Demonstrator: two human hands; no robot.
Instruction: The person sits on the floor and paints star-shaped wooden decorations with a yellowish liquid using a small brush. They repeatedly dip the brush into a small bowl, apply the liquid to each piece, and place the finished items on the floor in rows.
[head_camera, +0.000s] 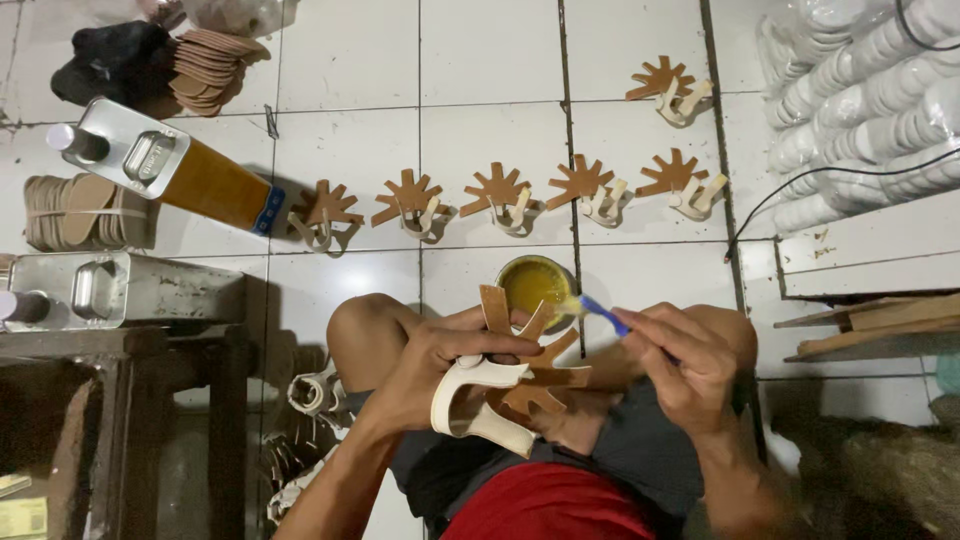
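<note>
Strap piece (535, 365), a brown leather cut-out with splayed tabs, is held above the lap together with a cream sole form (480, 395), the tabs fanned upward and toward the brush so that their faces are exposed. Left hand (430, 365) is wrapped round the form, thumb laid across the top and fingers curled beneath, which appears to steady both parts as one. Right hand (685, 360) is closed on a blue-handled brush (600, 315), pinched between thumb and fingertips near the handle's end; the bristle end is seen at the rim of a small glue pot (535, 285) filled with yellow adhesive. The pot is set on the tile floor (490, 60) just beyond the knees, within short reach of the brush. Five like assemblies (500, 195) are stood in a row on the floor beyond the pot, and a sixth (665, 88) farther off, each apart from its neighbour, presumably so that coated faces do not touch. A large tin can (165, 165) lies tilted at the left. Stacked brown insoles (205, 70) are kept at the upper left, and bagged white parts (860, 90) at the upper right.
</note>
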